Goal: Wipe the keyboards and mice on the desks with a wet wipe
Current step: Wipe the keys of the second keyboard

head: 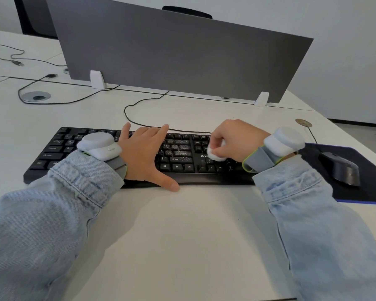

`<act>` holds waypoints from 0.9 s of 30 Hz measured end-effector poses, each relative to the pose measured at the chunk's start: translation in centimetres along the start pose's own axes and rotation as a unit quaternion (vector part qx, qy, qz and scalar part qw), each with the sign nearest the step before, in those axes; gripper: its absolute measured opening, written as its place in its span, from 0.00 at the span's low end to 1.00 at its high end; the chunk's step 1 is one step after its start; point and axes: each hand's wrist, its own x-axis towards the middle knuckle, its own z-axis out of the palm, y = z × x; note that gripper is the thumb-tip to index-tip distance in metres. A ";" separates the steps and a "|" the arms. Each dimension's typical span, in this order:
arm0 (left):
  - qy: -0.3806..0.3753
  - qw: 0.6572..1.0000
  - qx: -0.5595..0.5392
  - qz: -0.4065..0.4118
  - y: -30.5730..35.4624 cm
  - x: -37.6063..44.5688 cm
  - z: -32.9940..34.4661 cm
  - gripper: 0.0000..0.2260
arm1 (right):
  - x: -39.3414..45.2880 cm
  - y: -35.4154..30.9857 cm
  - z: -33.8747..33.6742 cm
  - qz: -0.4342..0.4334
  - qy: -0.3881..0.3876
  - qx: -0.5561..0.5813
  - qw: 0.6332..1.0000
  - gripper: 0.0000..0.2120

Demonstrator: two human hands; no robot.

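Two hands on matte black keyboard [109, 158]: left [146, 153] flat, right fingers [220, 149] pinching crumpled white wipe [215, 154].

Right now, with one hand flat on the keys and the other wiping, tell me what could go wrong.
1. The right hand pinches a small wadded wet wipe, so it may skip keys; white specks still show near Shift.
2. The left hand presses the keyboard; if it is connected, keys could fire.
3. The cable loops behind, and pushing the keyboard back could snag it.
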 end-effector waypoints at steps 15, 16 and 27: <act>0.001 1.000 -0.003 -0.001 0.1 -0.1 -0.1 0.71 | -0.5 -2.0 0.3 -0.047 -0.012 0.031 0.998 0.03; 0.000 1.000 -0.003 -0.001 0.1 -0.1 -0.1 0.71 | -0.7 -1.8 0.2 -0.042 -0.022 0.031 0.998 0.03; -0.010 1.000 0.000 -0.001 0.0 -0.1 -0.2 0.71 | -0.4 -1.5 0.8 -0.043 0.022 0.038 0.998 0.05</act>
